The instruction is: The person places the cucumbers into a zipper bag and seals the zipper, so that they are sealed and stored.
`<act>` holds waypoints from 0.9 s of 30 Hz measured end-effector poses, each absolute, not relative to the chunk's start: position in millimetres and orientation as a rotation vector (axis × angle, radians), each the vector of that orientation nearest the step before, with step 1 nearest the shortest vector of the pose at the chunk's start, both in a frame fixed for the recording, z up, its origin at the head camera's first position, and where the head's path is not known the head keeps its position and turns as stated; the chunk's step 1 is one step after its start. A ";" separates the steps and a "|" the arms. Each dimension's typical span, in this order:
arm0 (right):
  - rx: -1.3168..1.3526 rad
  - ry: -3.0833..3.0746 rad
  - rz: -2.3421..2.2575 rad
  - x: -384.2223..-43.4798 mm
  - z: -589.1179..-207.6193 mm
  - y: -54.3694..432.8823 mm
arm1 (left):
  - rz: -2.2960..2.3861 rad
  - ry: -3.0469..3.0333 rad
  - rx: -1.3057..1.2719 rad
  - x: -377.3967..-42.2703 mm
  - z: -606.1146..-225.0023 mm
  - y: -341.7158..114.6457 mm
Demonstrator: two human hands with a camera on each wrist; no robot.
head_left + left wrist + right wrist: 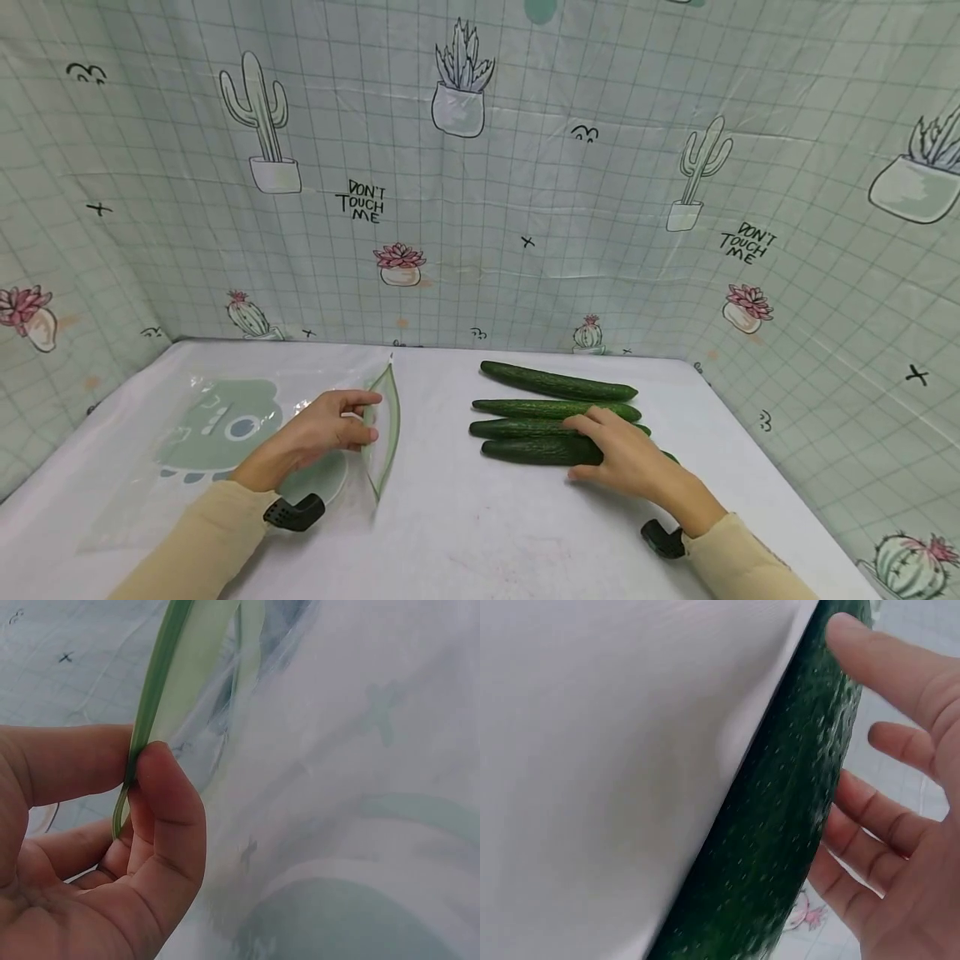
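Four dark green cucumbers [536, 451] are laid side by side on the white surface [450, 533], and the nearest of them is taken as the landmark. Just beyond it two more are set close, one behind the other; the farthest [551, 382] is seen past these, slightly apart and at a slant.

Over the right part of the nearest cucumber the right hand [626, 454] is held. Its grip is spread: the fingers are curved over toward the cucumber's far side, the thumb is kept on its near side, and a wide space is left between them in the right wrist view. One fingertip is seen overlapping the green skin; whether any pressure is applied cannot be told.

Well to the left of the nearest cucumber, a clear bag [232, 408] with a green cartoon print is laid on the surface. Its green rim [154, 690] is pinched between thumb and finger by the left hand [330, 425], whose grip is brought together on that thin edge. The bag's mouth is raised and parted in a narrow gap, turned toward the cucumbers.
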State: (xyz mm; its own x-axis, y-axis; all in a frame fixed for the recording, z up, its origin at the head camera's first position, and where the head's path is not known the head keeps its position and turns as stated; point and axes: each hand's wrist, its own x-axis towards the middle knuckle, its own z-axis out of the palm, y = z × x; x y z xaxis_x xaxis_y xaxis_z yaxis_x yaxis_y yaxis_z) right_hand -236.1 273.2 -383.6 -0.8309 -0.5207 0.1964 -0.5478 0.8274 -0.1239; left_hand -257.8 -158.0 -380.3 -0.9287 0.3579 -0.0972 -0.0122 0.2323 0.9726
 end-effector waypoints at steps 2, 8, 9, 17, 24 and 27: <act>0.840 -2.843 0.253 -236.4 -385.8 278.0 | 1.742 2.215 0.317 -257.5 -379.9 -157.5; 0.865 -2.817 0.212 -239.1 -388.0 283.4 | 1.726 2.225 0.301 -257.3 -378.7 -155.7; 0.871 -2.816 0.207 -239.5 -388.1 283.4 | 1.726 2.224 0.298 -257.4 -379.1 -155.6; 0.917 -2.802 0.166 -240.3 -387.2 282.9 | 1.727 2.212 0.306 -257.7 -381.6 -155.7; 0.939 -2.787 0.145 -239.2 -388.1 282.9 | 1.721 2.201 0.308 -256.9 -382.7 -154.0; 0.961 -2.765 0.131 -239.5 -388.7 281.5 | 1.729 2.197 0.305 -256.4 -383.8 -154.5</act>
State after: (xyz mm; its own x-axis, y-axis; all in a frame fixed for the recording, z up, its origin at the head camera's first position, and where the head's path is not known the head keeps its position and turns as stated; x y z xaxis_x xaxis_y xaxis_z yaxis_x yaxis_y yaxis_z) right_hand -239.5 281.5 -388.7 -0.7648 -0.6028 0.2271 -0.6216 0.7832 -0.0146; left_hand -256.4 -154.5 -383.8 -0.9233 0.3639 -0.1226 -0.0338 0.2411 0.9699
